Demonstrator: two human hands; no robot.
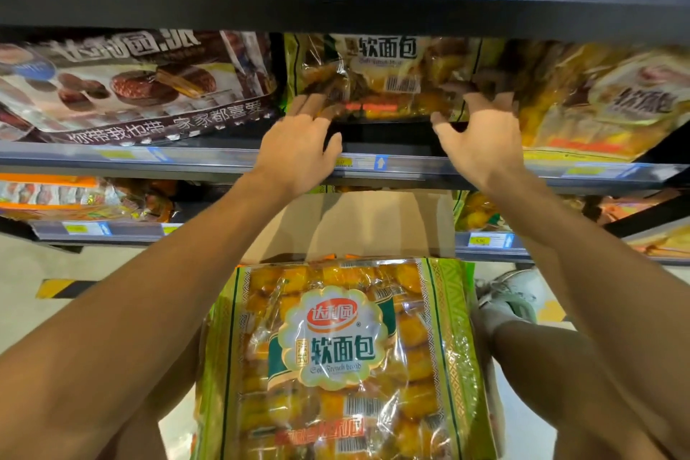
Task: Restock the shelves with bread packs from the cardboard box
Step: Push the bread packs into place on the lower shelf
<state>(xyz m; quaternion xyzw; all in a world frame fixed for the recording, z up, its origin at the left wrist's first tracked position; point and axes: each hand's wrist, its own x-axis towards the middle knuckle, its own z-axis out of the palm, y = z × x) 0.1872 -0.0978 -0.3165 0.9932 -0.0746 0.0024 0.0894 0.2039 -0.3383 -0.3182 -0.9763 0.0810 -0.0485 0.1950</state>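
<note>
1. Left hand [298, 146] – fingers spread flat on the lower left corner of the bread pack [384, 76], no closed grip.
2. Right hand [481, 138] – fingers curled loosely on its lower right edge.
3. That pack stands set back on the middle shelf [373, 162].
4. Another pack [336, 358] lies below, over the cardboard box [373, 224].
</note>
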